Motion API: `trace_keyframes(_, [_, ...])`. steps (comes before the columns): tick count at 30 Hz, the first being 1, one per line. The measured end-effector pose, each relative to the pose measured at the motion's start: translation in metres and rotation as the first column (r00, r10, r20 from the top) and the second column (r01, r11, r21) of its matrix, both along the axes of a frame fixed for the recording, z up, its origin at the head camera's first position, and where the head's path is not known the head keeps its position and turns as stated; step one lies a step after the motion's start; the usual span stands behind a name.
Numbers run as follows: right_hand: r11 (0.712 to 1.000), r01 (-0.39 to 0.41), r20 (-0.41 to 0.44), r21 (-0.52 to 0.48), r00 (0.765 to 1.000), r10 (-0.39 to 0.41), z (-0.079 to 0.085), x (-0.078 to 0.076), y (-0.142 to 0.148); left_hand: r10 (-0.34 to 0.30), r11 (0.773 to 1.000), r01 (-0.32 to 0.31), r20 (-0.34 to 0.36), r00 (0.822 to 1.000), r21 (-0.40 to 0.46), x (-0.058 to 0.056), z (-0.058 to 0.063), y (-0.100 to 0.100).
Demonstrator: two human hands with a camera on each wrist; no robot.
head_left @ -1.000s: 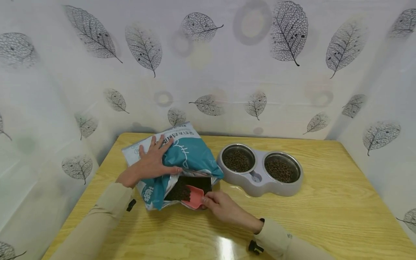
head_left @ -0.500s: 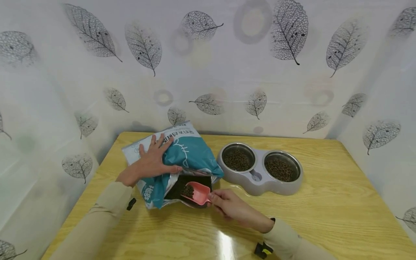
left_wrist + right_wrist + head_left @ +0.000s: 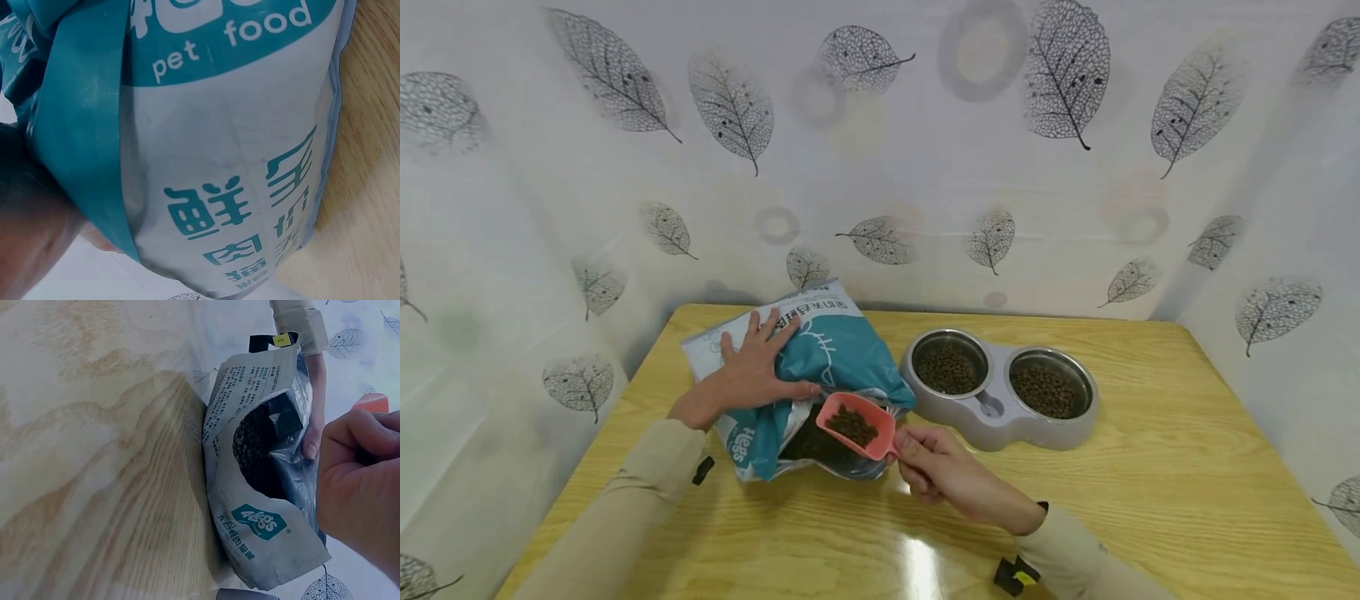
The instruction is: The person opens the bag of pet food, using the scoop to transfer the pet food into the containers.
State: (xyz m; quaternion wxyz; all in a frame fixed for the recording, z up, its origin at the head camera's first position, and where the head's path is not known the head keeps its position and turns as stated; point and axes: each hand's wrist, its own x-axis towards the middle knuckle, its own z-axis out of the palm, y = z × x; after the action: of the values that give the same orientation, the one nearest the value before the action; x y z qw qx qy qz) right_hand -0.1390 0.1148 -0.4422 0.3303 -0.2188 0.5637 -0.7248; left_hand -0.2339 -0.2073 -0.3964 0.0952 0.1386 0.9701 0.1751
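A teal and white pet food bag (image 3: 857, 354) lies on its side with its mouth facing me; dark kibble shows inside in the right wrist view. My left hand (image 3: 748, 375) rests on top of the bag, fingers spread. Between thumb and fingers my right hand (image 3: 951, 471) grips the handle of a pink scoop (image 3: 883, 421). Brown kibble (image 3: 852, 426) lies in the scoop, which is above the lower edge of the bag's mouth. In the left wrist view the bag's printed side (image 3: 219, 144) fills most of the frame.
Right of the bag stands a grey double feeder (image 3: 992, 406). Its left steel bowl (image 3: 951, 335) and right steel bowl (image 3: 1051, 357) both hold kibble. Underneath is a wooden table (image 3: 1172, 467), with a leaf-patterned curtain (image 3: 925, 175) behind it.
My right hand has drawn the scoop up and out of the bag's mouth, slightly to the right, with kibble in it. The left hand and bag have stayed in place.
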Motion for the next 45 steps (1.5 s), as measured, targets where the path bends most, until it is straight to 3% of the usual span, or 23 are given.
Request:
trace_keyframes(7, [0.998, 0.038, -0.056, 0.039, 0.998, -0.036, 0.006, -0.003, 0.008, -0.001, 1.000, 0.001, 0.005, 1.000, 0.006, 0.000, -0.003, 0.000])
trace_keyframes(13, [0.977, 0.144, -0.158, 0.156, 0.980, -0.119, 0.015, -0.010, 0.030, -0.002, 1.000, 0.002, -0.012, 1.000, 0.009, 0.000, -0.002, -0.001])
trace_keyframes(19, [0.908, 0.295, -0.259, 0.296, 0.940, -0.221, 0.025, -0.016, 0.062, -0.007, 1.000, 0.007, -0.008, 1.000, 0.009, 0.000, -0.002, -0.001])
trace_keyframes(26, [0.817, 0.435, -0.292, 0.380, 0.894, -0.340, 0.031, -0.019, 0.101, -0.007, 1.000, 0.007, -0.011, 1.000, 0.003, 0.000, -0.001, -0.001])
trace_keyframes(32, [0.707, 0.522, -0.333, 0.476, 0.852, -0.404, 0.030, -0.019, 0.132, -0.006, 1.000, 0.006, -0.013, 1.000, 0.006, 0.000, -0.003, -0.001])
trace_keyframes(37, [0.582, 0.593, -0.416, 0.556, 0.805, -0.423, 0.028, -0.019, 0.156, -0.005, 1.000, 0.005, -0.013, 1.000, 0.007, 0.000, -0.004, -0.002])
trace_keyframes(41, [0.443, 0.657, -0.548, 0.610, 0.753, -0.364, 0.023, -0.020, 0.172, -0.003, 1.000, 0.004, -0.015, 1.000, 0.007, 0.000, -0.004, -0.002])
trace_keyframes(45, [0.275, 0.742, -0.711, 0.611, 0.667, -0.220, 0.016, -0.022, 0.184, -0.005, 1.000, 0.005, -0.015, 1.000, 0.004, -0.001, -0.004, -0.002])
